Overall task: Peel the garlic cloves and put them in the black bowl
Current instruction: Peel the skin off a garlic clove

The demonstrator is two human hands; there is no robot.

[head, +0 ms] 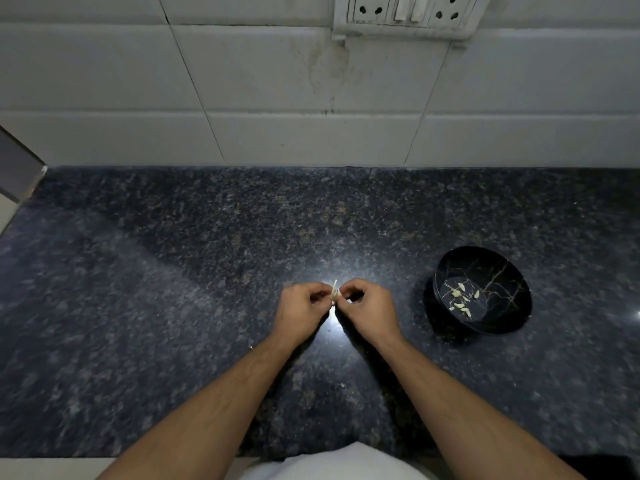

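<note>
A small pale garlic clove with a thin strip of skin sticking up is held between my two hands above the middle of the dark counter. My left hand pinches it from the left with curled fingers, and my right hand pinches it from the right. The black bowl with thin gold veins stands on the counter to the right of my hands, apart from them. Several peeled cloves lie on its bottom.
The dark speckled granite counter runs up to a white tiled wall with a socket panel at the top. A grey metal edge juts in at the far left. Small bits of skin lie near my left wrist.
</note>
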